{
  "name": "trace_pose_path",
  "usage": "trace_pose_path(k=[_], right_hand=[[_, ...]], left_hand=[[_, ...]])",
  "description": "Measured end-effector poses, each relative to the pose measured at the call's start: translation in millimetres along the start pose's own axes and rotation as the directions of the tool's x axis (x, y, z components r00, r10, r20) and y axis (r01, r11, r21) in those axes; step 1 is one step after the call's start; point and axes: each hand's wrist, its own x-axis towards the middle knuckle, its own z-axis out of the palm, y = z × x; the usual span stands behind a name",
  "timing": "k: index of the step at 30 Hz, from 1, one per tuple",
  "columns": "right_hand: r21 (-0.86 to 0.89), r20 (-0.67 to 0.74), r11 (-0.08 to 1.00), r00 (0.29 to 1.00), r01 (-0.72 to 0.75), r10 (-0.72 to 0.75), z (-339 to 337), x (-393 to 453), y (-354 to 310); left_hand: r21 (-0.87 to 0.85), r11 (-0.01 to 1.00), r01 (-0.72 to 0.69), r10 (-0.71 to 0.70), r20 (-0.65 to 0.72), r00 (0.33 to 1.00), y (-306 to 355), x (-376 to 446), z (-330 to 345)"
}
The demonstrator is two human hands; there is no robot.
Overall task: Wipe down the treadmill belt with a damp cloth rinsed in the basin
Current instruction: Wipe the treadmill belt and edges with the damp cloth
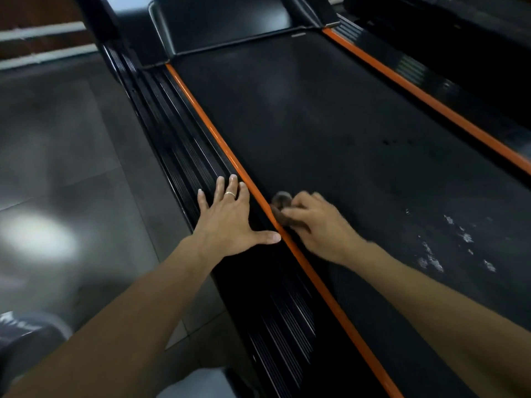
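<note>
Grey tiled floor (57,145) on the left, a black treadmill running away from the camera, both hands low on its near left edge.

Nearest, two bare forearms reach in from the bottom of the frame. The left hand (230,222) lies flat with fingers spread on the ribbed black side rail (184,145), empty, a ring (230,194) on one finger and the thumb tip touching the orange strip (310,271). Just across that strip, the right hand (319,225) is closed around a small dark cloth (283,206), bunched and blurred, pressed on the treadmill belt (330,124) at its left margin. To the right, pale worn flecks (434,259) mark the belt. Farther off, the belt runs up to the glossy black motor cover (224,21), with a second orange strip (431,104) along its right side.
</note>
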Motion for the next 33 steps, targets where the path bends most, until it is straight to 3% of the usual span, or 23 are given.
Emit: trace_pose_path(k=[3, 6, 8, 10, 12, 15, 17, 20, 22, 26, 28, 31, 33], right_hand=[[0.044, 0.075, 0.998, 0.996, 0.049, -0.052, -16.9, -54.5, -2.0], [-0.048, 0.014, 0.999, 1.0, 0.02, -0.019, -21.4, -47.8, 30.8], [-0.163, -0.111, 0.98, 0.989, -0.116, 0.099, -21.3, -19.2, 64.1], [-0.228, -0.175, 0.904, 0.929, -0.361, 0.327, -28.1, 8.8, 92.5], [-0.243, -0.21, 0.834, 0.866, -0.496, 0.455, -30.6, 21.5, 97.4], [-0.248, -0.211, 0.875, 0.904, -0.416, 0.371, -20.0, -5.6, 57.6], [-0.182, -0.113, 0.938, 0.954, -0.294, 0.277, -16.0, -48.7, 26.8], [-0.155, -0.041, 0.962, 0.974, -0.224, 0.221, -27.1, -63.1, 36.9], [-0.229, -0.132, 0.919, 0.945, -0.322, 0.298, -32.0, -31.1, 68.6], [-0.227, -0.219, 0.769, 0.801, -0.598, 0.558, -42.8, 22.8, 103.8], [-0.264, -0.209, 0.776, 0.82, -0.572, 0.534, -32.8, 16.6, 79.9], [-0.188, -0.098, 0.917, 0.936, -0.351, 0.338, -14.1, -33.5, 16.9], [-0.115, 0.004, 0.967, 0.973, -0.227, 0.229, -14.0, -62.8, -2.5]], left_hand=[[-0.005, 1.0, 0.004, -0.004, -0.034, 0.999, 3.2, -4.8, 2.7], [-0.024, 1.0, 0.015, -0.016, -0.02, 1.0, 5.1, -4.2, 2.8], [-0.02, 1.0, 0.021, -0.021, -0.004, 1.0, 4.2, -0.6, 1.8], [-0.007, 1.0, 0.018, -0.018, 0.006, 1.0, 3.9, 1.2, 2.0], [-0.005, 1.0, 0.018, -0.018, 0.003, 1.0, 3.9, 0.5, 3.8], [-0.012, 1.0, 0.018, -0.018, 0.012, 1.0, 3.6, -1.4, 3.8], [-0.008, 1.0, 0.02, -0.02, 0.018, 1.0, 4.8, -1.6, 2.7], [-0.008, 1.0, 0.023, -0.023, 0.015, 1.0, 5.2, -0.7, 1.6], [-0.009, 1.0, 0.018, -0.018, 0.022, 1.0, 4.7, 0.0, 1.6], [-0.022, 1.0, 0.009, -0.009, 0.019, 1.0, 4.5, 0.8, 2.7], [-0.022, 1.0, 0.007, -0.007, 0.027, 1.0, 4.5, 0.3, 1.9], [-0.027, 1.0, 0.009, -0.009, 0.031, 0.999, 4.3, -0.8, 2.6], [-0.024, 1.0, 0.005, -0.004, 0.029, 1.0, 4.6, -1.6, 1.8]])
